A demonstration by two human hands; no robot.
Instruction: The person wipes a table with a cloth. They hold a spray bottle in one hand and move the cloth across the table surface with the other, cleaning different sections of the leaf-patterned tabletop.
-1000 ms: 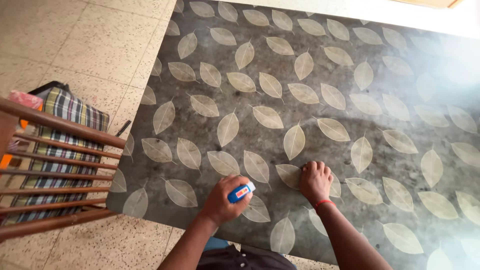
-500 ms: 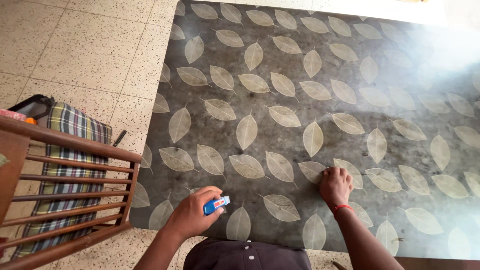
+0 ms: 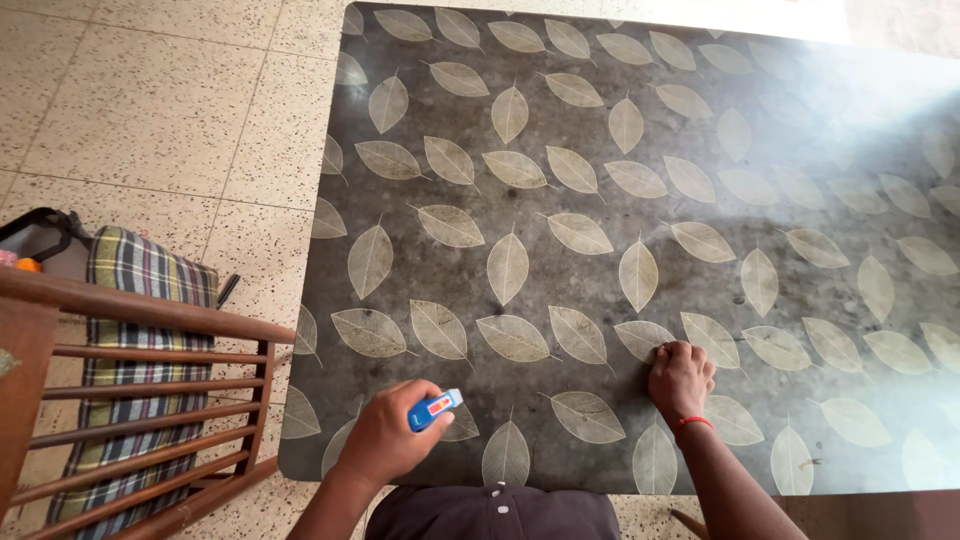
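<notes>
Glossy tabletop, speckled stone floor, wood and cloth.

The table (image 3: 620, 200) has a smooth, shiny grey top printed with pale leaves, glare whitening its far corner. The small blue object (image 3: 433, 410) looks like glossy plastic, perhaps. The chair (image 3: 150, 350) is varnished wood, over checked woven cloth (image 3: 140, 270). The floor (image 3: 150, 100) is speckled terrazzo.

Our left hand (image 3: 385, 437) is curled shut with the forearm angling up from below, while our right hand (image 3: 680, 378) is a knuckles-up fist, a red band at its wrist.
</notes>
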